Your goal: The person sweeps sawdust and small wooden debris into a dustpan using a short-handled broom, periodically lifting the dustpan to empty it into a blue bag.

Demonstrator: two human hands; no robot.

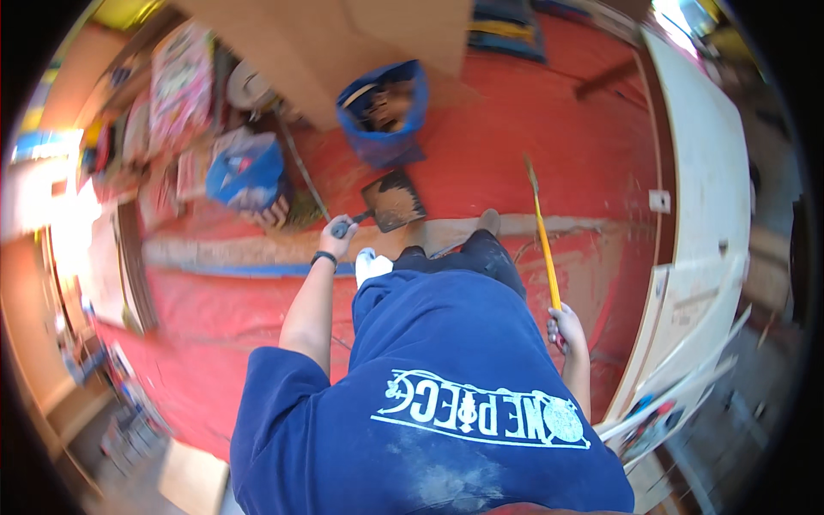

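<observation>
I grip the dark handle of a dustpan with my left hand; brown dust or debris lies in the pan. My right hand is closed on a long yellow handle of a brush or broom, its narrow, blurred head pointing away from me. Beyond the pan stands an open blue bag with brownish scraps inside. Left of the pan is a second bag with blue plastic at its top.
A red covering lies on the floor, crossed by a dusty strip. A large brown board is ahead. Pink packages are piled at left. White panels and loose strips line the right side. My feet are beside the dustpan.
</observation>
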